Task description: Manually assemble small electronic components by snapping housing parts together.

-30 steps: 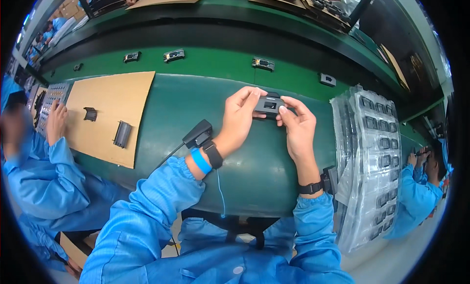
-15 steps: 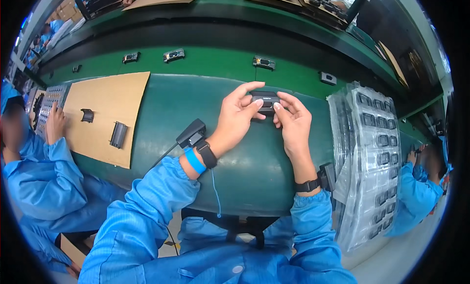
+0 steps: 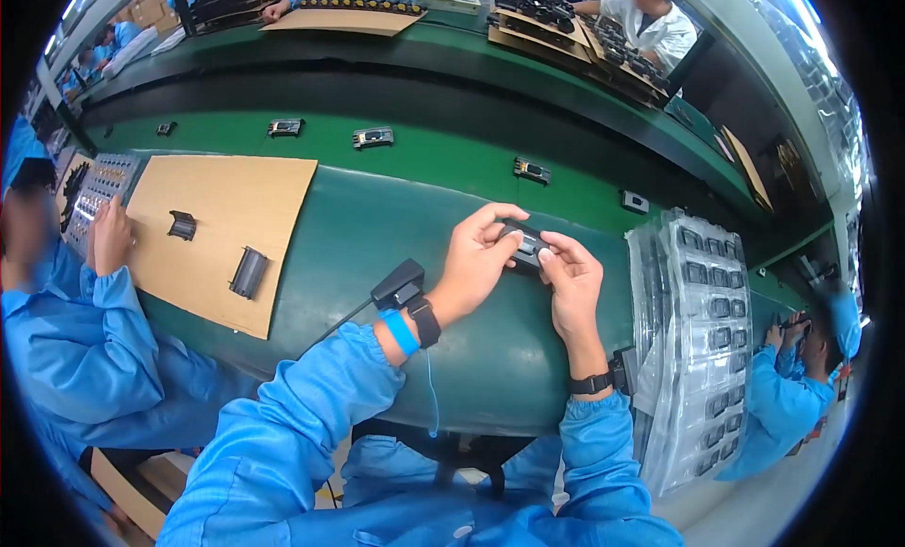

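Between my two hands is a small black plastic housing, rectangular with a paler grey patch on its upper face. My left hand pinches its left end, the thumb on top. At the other end my right hand grips it, thumb on the upper face and fingers behind. Parts of the housing are hidden under the fingers. Both hands are raised over the green work mat. A blue band and a black strap with a small device circle my left wrist; another black strap is on my right.
Several similar units, such as one housing, stand spaced along the green belt beyond the mat. Clear plastic trays are stacked at the right. A cardboard sheet bears two black parts at left. Co-workers sit on both sides.
The view has shifted, so the bench appears lower. The housing, still in both hands, has tilted, its right end now lower. Along the belt the units have moved rightward.
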The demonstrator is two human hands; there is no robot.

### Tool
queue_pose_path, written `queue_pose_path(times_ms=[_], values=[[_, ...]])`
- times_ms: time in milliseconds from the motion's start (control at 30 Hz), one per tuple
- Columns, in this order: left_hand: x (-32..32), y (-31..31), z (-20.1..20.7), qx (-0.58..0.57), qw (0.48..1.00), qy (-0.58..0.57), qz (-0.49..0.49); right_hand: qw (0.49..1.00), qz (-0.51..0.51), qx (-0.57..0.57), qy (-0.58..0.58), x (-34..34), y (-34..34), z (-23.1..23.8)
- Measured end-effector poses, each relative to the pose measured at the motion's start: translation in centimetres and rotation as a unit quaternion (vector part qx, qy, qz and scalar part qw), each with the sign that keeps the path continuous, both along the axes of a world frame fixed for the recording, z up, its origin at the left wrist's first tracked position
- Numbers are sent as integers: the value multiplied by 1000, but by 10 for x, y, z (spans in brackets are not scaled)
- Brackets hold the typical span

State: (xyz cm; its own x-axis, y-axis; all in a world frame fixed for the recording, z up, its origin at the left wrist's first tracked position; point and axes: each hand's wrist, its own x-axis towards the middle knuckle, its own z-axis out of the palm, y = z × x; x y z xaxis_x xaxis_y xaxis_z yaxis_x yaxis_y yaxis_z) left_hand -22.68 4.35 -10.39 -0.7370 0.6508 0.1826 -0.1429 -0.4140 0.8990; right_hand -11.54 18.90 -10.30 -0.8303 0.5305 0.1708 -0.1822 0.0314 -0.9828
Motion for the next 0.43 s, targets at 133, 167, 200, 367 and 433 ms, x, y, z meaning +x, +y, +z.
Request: queue_pose_path(times_ms=[133, 167, 200, 367, 433], values=[[0, 2, -1, 9, 1000, 13, -7, 997, -28, 56, 50, -12, -2, 5], [1, 3, 0, 25, 1000, -11, 6, 996, -37, 64, 43, -14, 2, 6], [2, 3, 0, 41, 998, -34, 19, 996, -45, 71, 37, -18, 7, 7], [-4, 9, -11, -22, 995, -48, 80, 982, -173, 73, 24, -58, 108, 10], [-4, 10, -10, -46, 997, -57, 32, 970, -205, 127, -33, -68, 157, -5]])
